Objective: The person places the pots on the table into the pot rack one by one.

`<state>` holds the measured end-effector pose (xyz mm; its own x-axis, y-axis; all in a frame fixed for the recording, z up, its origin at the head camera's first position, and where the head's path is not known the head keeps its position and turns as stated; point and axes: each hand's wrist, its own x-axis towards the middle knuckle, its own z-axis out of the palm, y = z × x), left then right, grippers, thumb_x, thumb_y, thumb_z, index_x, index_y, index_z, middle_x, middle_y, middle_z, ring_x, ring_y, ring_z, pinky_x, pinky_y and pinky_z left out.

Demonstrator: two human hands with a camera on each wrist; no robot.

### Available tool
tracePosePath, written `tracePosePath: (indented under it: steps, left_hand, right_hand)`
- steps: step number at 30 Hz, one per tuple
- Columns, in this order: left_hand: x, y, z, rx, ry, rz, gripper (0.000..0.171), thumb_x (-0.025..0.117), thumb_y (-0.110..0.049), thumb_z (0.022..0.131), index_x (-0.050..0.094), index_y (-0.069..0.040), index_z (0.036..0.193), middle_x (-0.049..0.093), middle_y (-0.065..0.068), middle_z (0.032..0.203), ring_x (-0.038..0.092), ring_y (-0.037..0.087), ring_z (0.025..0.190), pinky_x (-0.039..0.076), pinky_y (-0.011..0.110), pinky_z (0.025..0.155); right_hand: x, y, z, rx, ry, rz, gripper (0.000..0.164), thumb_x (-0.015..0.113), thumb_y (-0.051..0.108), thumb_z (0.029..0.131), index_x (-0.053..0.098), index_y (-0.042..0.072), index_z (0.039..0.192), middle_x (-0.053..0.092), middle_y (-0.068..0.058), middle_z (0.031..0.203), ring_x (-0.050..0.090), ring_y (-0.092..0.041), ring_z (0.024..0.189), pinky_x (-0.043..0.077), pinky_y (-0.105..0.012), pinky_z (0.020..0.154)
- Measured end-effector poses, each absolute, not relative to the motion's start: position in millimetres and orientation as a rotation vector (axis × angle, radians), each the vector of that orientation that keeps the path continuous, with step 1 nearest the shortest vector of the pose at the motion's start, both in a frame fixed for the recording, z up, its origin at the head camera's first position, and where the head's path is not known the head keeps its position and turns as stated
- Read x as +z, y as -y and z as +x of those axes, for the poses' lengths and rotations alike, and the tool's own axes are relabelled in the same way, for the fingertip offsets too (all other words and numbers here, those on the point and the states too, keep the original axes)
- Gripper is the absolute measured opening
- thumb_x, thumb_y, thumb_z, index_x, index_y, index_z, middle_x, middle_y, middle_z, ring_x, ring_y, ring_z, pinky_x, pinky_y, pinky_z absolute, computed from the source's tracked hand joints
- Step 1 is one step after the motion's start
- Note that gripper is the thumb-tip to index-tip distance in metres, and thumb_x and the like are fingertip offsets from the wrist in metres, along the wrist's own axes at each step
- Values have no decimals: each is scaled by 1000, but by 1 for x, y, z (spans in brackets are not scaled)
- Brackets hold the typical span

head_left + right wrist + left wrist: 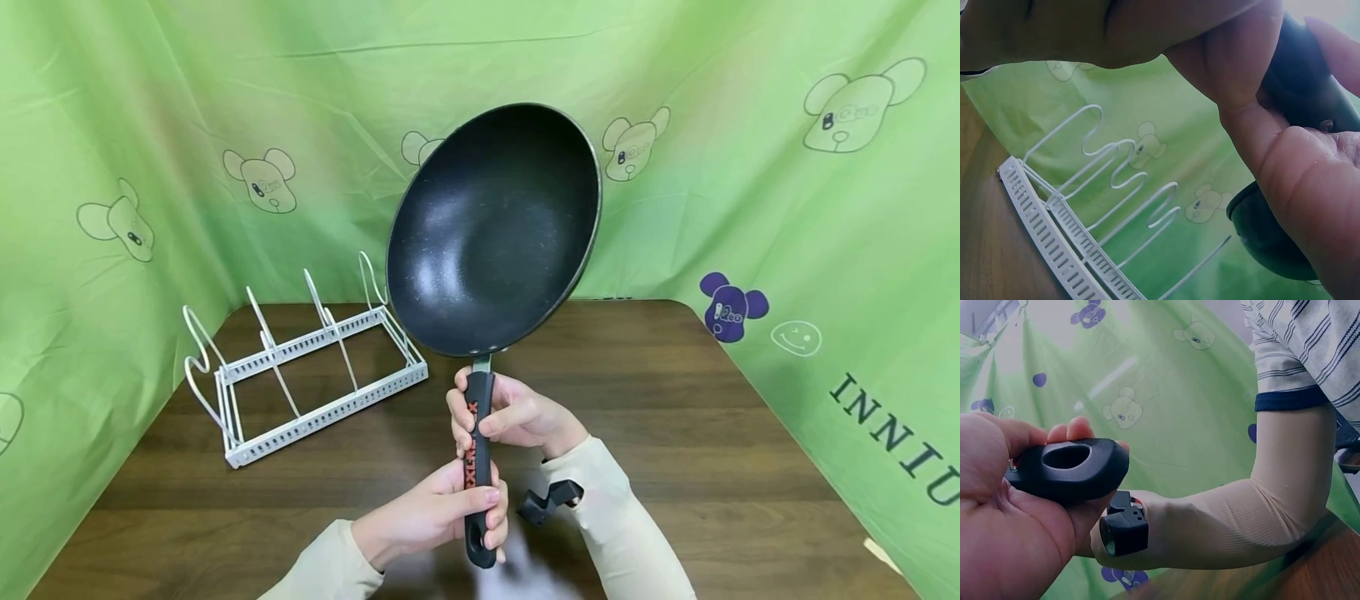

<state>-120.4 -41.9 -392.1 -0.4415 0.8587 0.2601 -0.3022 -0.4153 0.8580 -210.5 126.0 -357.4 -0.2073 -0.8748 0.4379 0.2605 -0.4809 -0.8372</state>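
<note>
- A black pan is held up over the wood-grain tabletop, its hollow toward the head camera and its handle pointing down.
- Left hand: fingers curled round the lower handle, thumb laid across it.
- Right hand: fingers closed round the upper handle, just above the left hand, thumb pressed on its front.
- Only the head view gives the pan's full inside, the short metal neck joining it to the handle, and the red lettering along the grip.
- The left wrist view looks at the handle's butt end, where an oval hanging hole shows plainly; the bowl is out of its frame.
- That same view adds a striped shirt with a dark blue cuff, and the small black device on the right wrist.
- The white rack stands on the tabletop, left of the hands in the head view. The right wrist view shows its wavy wire dividers and slotted rails from closer, with a dark curved part of the pan below the right hand.
- Green cloth printed with bear heads hangs behind; big dark letters appear on it in the head view alone.
</note>
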Motion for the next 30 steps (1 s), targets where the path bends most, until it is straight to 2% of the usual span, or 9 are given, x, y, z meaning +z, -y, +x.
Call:
tracePosePath:
  steps: [18, 27, 30]
  left_hand:
    - [-410, 63, -122, 1977, -907, 1104, 13, 34, -8, 108, 43, -18, 107, 49, -4, 89, 56, 8, 78, 56, 34, 84]
    - [-415, 73, -127, 2016, -836, 1142, 25, 27, 1, 103, 41, -18, 110, 45, -2, 86, 53, 10, 76, 55, 33, 84]
    - [-417, 76, -129, 2026, -821, 1155, 23, 28, 0, 103, 41, -17, 111, 44, -1, 86, 53, 11, 76, 55, 33, 84]
  right_hand:
    - [-356, -101, -210, -1754, -940, -1211, 32, 67, 11, 93, 41, 15, 111, 53, -1, 93, 60, -18, 90, 52, -38, 89]
    - [-352, -89, -214, -1729, -997, -1183, 35, 70, 12, 92, 43, 17, 114, 54, 1, 93, 60, -18, 89, 52, -38, 88]
    - [-351, -85, -216, -1721, -1005, -1167, 35, 70, 11, 92, 44, 17, 114, 55, 1, 93, 59, -18, 89, 52, -38, 88]
